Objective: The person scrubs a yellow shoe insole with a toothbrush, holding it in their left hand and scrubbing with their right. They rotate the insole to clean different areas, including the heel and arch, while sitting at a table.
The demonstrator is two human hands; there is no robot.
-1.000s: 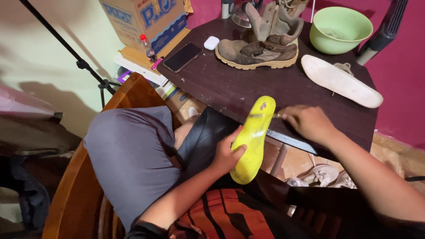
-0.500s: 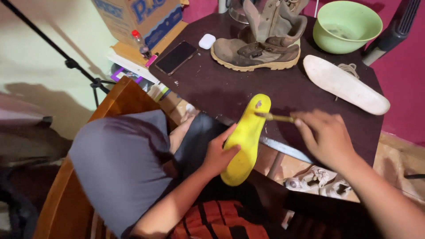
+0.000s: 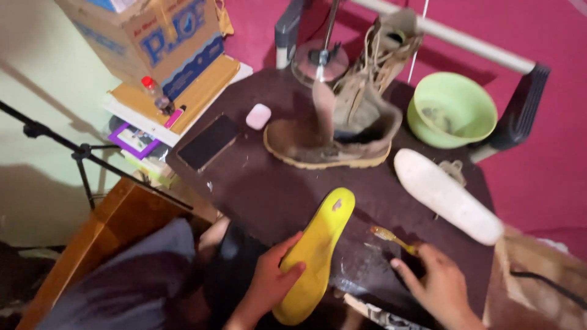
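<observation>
Head view: yellow insole (image 3: 316, 252) long axis diagonal, toe pointing upper right, left hand (image 3: 273, 278) gripping.

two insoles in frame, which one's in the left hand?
The yellow insole, gripped by the left hand at the table's near edge. The white insole lies untouched on the table, right of the boot.

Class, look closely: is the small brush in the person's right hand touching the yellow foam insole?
Apart. The head view shows the small brush, held in the right hand, with dark tabletop visible between its bristles and the yellow foam insole, which the left hand grips.
</observation>
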